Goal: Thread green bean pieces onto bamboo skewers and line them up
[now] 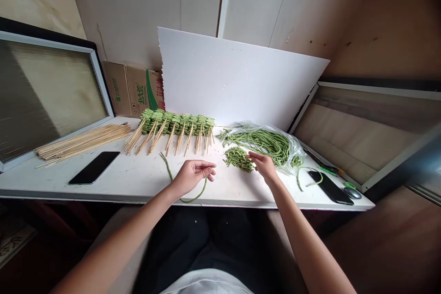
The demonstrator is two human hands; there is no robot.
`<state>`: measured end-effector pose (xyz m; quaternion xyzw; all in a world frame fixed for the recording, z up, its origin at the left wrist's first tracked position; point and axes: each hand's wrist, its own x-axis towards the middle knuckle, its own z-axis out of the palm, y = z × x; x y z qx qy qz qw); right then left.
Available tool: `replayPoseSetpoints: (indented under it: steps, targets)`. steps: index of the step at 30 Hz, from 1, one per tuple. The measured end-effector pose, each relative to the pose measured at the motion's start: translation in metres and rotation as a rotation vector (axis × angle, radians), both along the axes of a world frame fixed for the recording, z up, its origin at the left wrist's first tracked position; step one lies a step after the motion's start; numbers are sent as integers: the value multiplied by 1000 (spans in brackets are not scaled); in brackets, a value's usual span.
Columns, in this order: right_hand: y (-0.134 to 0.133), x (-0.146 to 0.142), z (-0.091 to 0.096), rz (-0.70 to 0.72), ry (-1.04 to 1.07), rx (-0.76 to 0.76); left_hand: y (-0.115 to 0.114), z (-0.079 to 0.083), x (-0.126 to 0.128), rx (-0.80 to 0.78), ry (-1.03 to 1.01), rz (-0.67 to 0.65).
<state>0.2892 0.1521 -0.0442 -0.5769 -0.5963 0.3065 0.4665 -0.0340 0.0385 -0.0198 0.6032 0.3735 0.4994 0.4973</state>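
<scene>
Held bean (199, 196): one long green bean, left of and nearer the person than the heap of cut pieces (237, 158); it curves below and behind the hand, and looks uncut for most of its length.
Left hand (195, 176): left of the heap, thumb and fingertips pinching the bean near one end.
Right hand (263, 165): at the heap's right edge, fingertips drawn close together; I cannot tell whether a piece is between them.
Cut so far: the heap itself, many short lengths lying loose, none of them visibly on a stick.
Skewered bundles (175, 122): left of the heap and farther back, a long row of short bean lengths with sticks pointing toward the person; this part looks finished.
Beans left whole: a large tangle of long beans (265, 142) in a clear plastic bag (299, 149), behind and right of the heap, so much cutting appears to remain.
Bare sticks (84, 142): far left of the heap, a thick bunch, seemingly unused.
</scene>
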Motion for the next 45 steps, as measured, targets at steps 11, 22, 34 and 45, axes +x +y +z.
replayPoseSetpoints:
  steps: [11,22,34,45]
  targets:
    - [-69,-51,62,556,-30,126,-11,8,8,-58,-62,-42]
    - [-114,-88,70,730,-212,433,-16,16,9,-52,-85,-85]
    - [-112,-80,78,595,-259,558,-22,24,8,124,196,56]
    - [-119,-88,73,634,-210,564,-41,30,17,493,435,271]
